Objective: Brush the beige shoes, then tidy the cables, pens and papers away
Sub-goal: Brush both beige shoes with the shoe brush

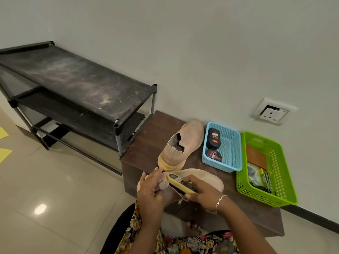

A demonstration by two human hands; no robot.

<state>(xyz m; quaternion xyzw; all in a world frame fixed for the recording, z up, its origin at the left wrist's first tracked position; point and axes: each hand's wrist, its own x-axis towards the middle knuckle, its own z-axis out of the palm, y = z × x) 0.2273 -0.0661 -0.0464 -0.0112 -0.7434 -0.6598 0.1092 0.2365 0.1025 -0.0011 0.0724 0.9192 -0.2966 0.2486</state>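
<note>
Two beige shoes are on a low dark wooden table (146, 143). One shoe (183, 143) stands untouched at the back. The nearer shoe (205, 178) lies at the table's front edge. My left hand (149, 193) grips its heel end. My right hand (203, 195) holds a yellow-backed brush (180, 184) with its bristles against that shoe's opening.
A blue basket (233, 147) holds a polish bottle (213, 139) and tin (213, 155). To its right, a green basket (275, 173) contains a brown wallet, pens and cables. A black shoe rack (73, 85) stands left. Yellow papers (4, 154) lie on the floor. A wall socket (273, 111) is above.
</note>
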